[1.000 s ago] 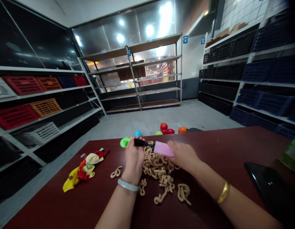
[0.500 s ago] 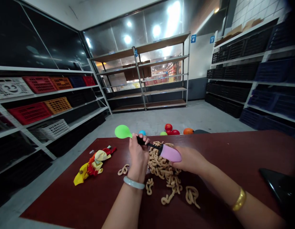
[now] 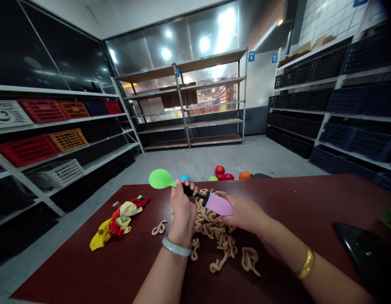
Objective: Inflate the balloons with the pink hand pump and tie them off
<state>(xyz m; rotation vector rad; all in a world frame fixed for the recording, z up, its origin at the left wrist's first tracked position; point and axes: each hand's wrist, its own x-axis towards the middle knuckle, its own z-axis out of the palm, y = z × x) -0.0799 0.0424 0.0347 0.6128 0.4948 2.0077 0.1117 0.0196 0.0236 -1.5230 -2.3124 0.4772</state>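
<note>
My left hand [image 3: 182, 207] is closed around the black nozzle of a small hand pump, pinching the neck of a green balloon [image 3: 160, 179] that sticks out to the left, partly inflated. My right hand [image 3: 244, 213] grips the pump's pink barrel [image 3: 219, 204]. Both hands hover over a dark red table [image 3: 293, 202], above a pile of tan looped cords [image 3: 214, 230].
Limp uninflated balloons in yellow, red and orange [image 3: 118, 219] lie on the table's left part. A black phone-like slab [image 3: 362, 253] lies at the right. Inflated balloons [image 3: 225, 173] sit on the floor beyond the table. Shelves with crates line both sides.
The green balloon has swollen from a small flat disc to a rounded bulb. My right hand has pushed the pink barrel closer to my left hand.
</note>
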